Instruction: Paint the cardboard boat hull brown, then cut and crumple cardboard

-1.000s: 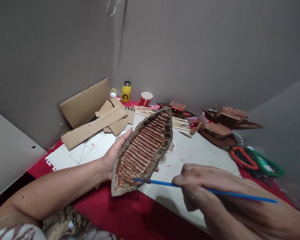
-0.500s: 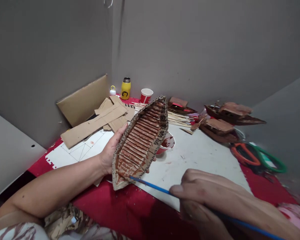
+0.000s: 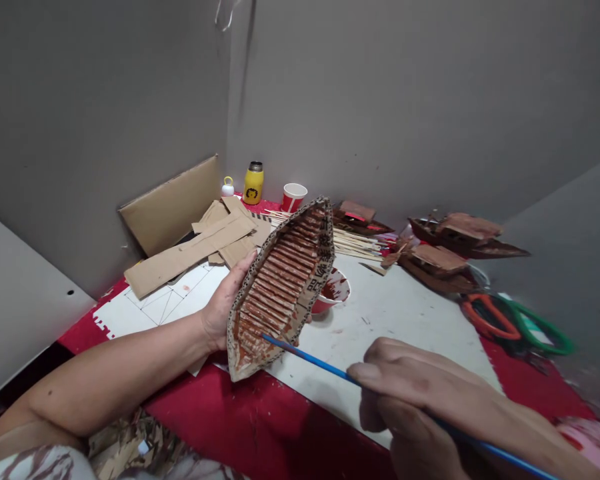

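My left hand (image 3: 225,301) is closed around the far-left side of a cardboard model boat (image 3: 277,287), holding it tilted so its inside faces me. Reddish-brown paint covers the ribbed floor, while the rim and parts of the inner wall are bare cardboard with printed characters. My right hand (image 3: 405,387) pinches a blue paintbrush (image 3: 320,362), whose tip touches the inside near the boat's lower end. Behind the boat, partly covered by it, stands a paper cup (image 3: 337,293) streaked inside with brown paint.
Cardboard strips (image 3: 190,257) lie at the left before a leaning cardboard sheet (image 3: 173,207). A yellow bottle (image 3: 253,185) and red-white cup (image 3: 294,198) stand behind. Thin wooden sticks (image 3: 357,245), brown model boats (image 3: 470,233) and scissors (image 3: 490,317) lie at the right.
The brush tip has shifted slightly up and right inside the boat, from near its pointed lower end. My right hand moved a little with it. The camera view has tilted slightly.
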The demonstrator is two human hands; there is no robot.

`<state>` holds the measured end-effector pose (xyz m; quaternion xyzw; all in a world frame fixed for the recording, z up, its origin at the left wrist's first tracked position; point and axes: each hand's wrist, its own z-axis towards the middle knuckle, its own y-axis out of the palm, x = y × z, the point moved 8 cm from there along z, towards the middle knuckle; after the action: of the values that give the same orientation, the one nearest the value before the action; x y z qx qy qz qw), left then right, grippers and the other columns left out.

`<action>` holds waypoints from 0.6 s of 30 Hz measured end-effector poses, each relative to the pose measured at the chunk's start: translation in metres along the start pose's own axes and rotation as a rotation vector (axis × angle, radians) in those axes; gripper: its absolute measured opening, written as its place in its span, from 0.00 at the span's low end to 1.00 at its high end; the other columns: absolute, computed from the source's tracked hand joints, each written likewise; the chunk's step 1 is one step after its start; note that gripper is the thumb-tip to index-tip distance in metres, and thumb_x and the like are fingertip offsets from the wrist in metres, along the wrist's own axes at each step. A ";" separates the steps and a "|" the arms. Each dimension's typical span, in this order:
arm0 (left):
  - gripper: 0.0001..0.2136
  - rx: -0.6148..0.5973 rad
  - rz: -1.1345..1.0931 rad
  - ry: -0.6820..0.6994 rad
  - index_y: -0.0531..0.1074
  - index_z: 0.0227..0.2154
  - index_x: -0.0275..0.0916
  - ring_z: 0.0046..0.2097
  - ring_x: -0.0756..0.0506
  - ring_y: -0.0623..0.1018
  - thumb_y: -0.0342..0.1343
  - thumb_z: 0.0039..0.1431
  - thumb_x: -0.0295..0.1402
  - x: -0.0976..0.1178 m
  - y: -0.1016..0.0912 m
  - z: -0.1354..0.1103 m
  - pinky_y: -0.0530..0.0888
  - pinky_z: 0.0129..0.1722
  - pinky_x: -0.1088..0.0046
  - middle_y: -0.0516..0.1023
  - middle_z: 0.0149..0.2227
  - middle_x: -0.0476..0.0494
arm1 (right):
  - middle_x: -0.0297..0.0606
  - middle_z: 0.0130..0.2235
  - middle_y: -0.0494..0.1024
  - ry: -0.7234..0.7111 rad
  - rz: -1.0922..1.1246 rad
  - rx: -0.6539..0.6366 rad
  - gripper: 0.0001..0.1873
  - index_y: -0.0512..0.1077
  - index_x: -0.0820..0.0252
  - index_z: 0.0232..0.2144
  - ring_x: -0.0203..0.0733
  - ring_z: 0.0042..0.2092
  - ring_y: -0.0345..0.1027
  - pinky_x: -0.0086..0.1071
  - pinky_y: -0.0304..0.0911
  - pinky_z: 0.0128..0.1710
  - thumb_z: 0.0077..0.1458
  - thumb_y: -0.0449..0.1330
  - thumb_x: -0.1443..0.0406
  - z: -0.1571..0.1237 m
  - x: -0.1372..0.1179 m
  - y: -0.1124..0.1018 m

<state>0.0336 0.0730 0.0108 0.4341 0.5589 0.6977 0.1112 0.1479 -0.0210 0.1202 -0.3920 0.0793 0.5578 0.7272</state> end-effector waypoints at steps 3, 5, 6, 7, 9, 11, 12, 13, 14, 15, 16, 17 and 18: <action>0.27 0.016 -0.039 -0.006 0.76 0.51 0.29 0.40 0.38 0.84 0.43 0.68 0.47 0.000 0.004 0.000 0.81 0.37 0.64 0.85 0.39 0.32 | 0.36 0.25 0.78 -0.032 0.020 -0.004 0.15 0.76 0.54 0.48 0.43 0.26 0.74 0.36 0.70 0.28 0.61 0.59 0.72 0.006 -0.001 0.004; 0.29 -0.017 -0.059 -0.022 0.75 0.52 0.27 0.44 0.38 0.83 0.39 0.69 0.47 -0.001 0.010 0.001 0.81 0.37 0.64 0.83 0.45 0.30 | 0.35 0.25 0.78 -0.060 0.059 -0.026 0.15 0.76 0.56 0.46 0.41 0.25 0.73 0.33 0.70 0.26 0.59 0.60 0.74 0.008 -0.003 0.007; 0.30 -0.046 -0.062 -0.034 0.75 0.53 0.27 0.46 0.38 0.83 0.38 0.69 0.47 -0.001 0.014 0.001 0.81 0.37 0.64 0.83 0.48 0.29 | 0.34 0.24 0.78 -0.060 0.079 -0.034 0.14 0.76 0.56 0.45 0.39 0.24 0.71 0.32 0.69 0.25 0.58 0.60 0.75 0.008 -0.003 0.008; 0.31 -0.075 -0.062 -0.047 0.74 0.54 0.26 0.46 0.38 0.83 0.37 0.69 0.48 -0.001 0.017 0.002 0.81 0.36 0.64 0.82 0.49 0.29 | 0.33 0.24 0.77 -0.043 0.089 -0.028 0.14 0.76 0.55 0.44 0.38 0.23 0.70 0.31 0.69 0.25 0.58 0.60 0.75 0.007 -0.003 0.009; 0.32 -0.112 -0.061 -0.071 0.73 0.55 0.27 0.45 0.37 0.83 0.37 0.69 0.49 -0.002 0.021 0.002 0.81 0.34 0.64 0.82 0.50 0.29 | 0.32 0.24 0.77 0.019 0.071 0.021 0.13 0.76 0.54 0.42 0.38 0.23 0.69 0.33 0.70 0.27 0.59 0.60 0.75 0.004 0.000 0.007; 0.31 -0.099 -0.069 -0.052 0.73 0.55 0.26 0.45 0.37 0.83 0.37 0.69 0.48 -0.001 0.022 0.003 0.81 0.33 0.64 0.81 0.51 0.28 | 0.33 0.26 0.77 0.069 0.016 0.084 0.13 0.76 0.53 0.42 0.39 0.24 0.69 0.35 0.71 0.30 0.59 0.59 0.74 0.000 0.003 0.002; 0.31 -0.088 -0.073 -0.037 0.74 0.55 0.26 0.46 0.36 0.83 0.37 0.69 0.47 0.000 0.022 0.003 0.81 0.33 0.64 0.81 0.51 0.28 | 0.34 0.27 0.78 0.079 -0.015 0.104 0.13 0.76 0.53 0.43 0.39 0.25 0.70 0.36 0.72 0.31 0.59 0.59 0.74 -0.002 0.004 0.000; 0.30 -0.078 -0.074 -0.024 0.74 0.54 0.27 0.47 0.36 0.82 0.38 0.69 0.47 0.000 0.021 0.002 0.81 0.34 0.64 0.80 0.52 0.28 | 0.35 0.28 0.79 0.065 -0.042 0.104 0.14 0.76 0.53 0.44 0.40 0.26 0.72 0.36 0.73 0.32 0.59 0.60 0.74 -0.003 0.003 -0.001; 0.30 -0.064 -0.071 -0.011 0.74 0.54 0.27 0.48 0.36 0.82 0.38 0.69 0.46 0.001 0.019 0.002 0.80 0.36 0.64 0.80 0.52 0.28 | 0.36 0.29 0.80 0.036 -0.063 0.088 0.14 0.75 0.54 0.45 0.41 0.27 0.73 0.36 0.73 0.31 0.59 0.60 0.74 -0.004 0.002 -0.001; 0.29 -0.053 -0.062 -0.006 0.75 0.53 0.26 0.48 0.37 0.82 0.39 0.69 0.46 0.001 0.018 0.001 0.80 0.38 0.65 0.81 0.51 0.28 | 0.38 0.30 0.81 -0.004 -0.073 0.062 0.15 0.75 0.55 0.46 0.41 0.27 0.74 0.35 0.72 0.30 0.59 0.60 0.74 -0.003 0.000 0.000; 0.29 -0.047 -0.048 -0.011 0.75 0.52 0.27 0.47 0.37 0.82 0.41 0.69 0.47 0.000 0.016 0.001 0.80 0.39 0.65 0.82 0.50 0.29 | 0.39 0.31 0.81 -0.052 -0.075 0.027 0.16 0.74 0.56 0.47 0.41 0.27 0.74 0.35 0.72 0.29 0.59 0.60 0.74 -0.002 -0.002 0.002; 0.28 -0.047 -0.031 -0.020 0.75 0.52 0.27 0.45 0.38 0.83 0.42 0.68 0.48 -0.001 0.013 0.000 0.80 0.40 0.65 0.83 0.47 0.29 | 0.39 0.30 0.82 -0.091 -0.070 -0.012 0.16 0.73 0.57 0.48 0.42 0.27 0.74 0.35 0.72 0.28 0.59 0.60 0.74 -0.001 -0.003 0.004; 0.28 -0.051 -0.016 -0.031 0.75 0.51 0.28 0.43 0.38 0.84 0.44 0.67 0.49 -0.002 0.011 -0.001 0.80 0.40 0.64 0.84 0.45 0.30 | 0.39 0.30 0.82 -0.101 -0.064 -0.045 0.17 0.73 0.57 0.49 0.42 0.26 0.74 0.35 0.72 0.28 0.59 0.60 0.74 0.000 -0.003 0.007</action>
<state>0.0381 0.0673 0.0197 0.4374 0.5427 0.7040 0.1361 0.1411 -0.0223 0.1185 -0.3819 0.0176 0.5550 0.7388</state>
